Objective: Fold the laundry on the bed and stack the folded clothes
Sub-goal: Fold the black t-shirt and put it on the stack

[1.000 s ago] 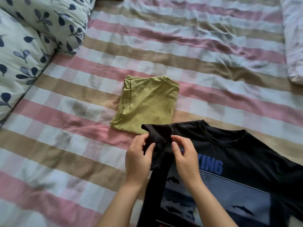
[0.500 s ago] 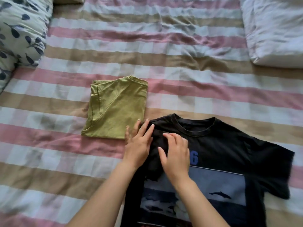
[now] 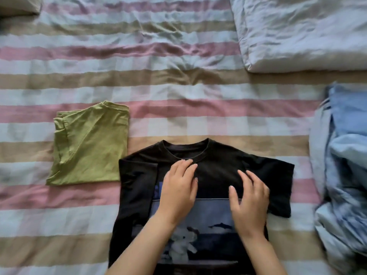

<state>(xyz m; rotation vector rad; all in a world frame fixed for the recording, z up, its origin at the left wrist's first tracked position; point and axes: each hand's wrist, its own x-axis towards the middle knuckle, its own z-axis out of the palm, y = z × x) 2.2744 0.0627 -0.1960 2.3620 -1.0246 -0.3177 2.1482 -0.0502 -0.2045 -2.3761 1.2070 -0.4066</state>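
Right hand [image 3: 250,203] moved right, fingers [image 3: 243,177] spread on black shirt [image 3: 216,171]

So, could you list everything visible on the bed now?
black T-shirt: one, black with blue print, bottom middle, left sleeve folded in.
green shirt: one, olive green, folded, left of the black T-shirt.
blue laundry: one unfolded heap, light blue, right edge.
duvet: one, pale grey, top right.
bed sheet: one, pink, tan and white stripes, underneath.
left hand: one, resting on the black T-shirt.
right hand: one, touching the black T-shirt.
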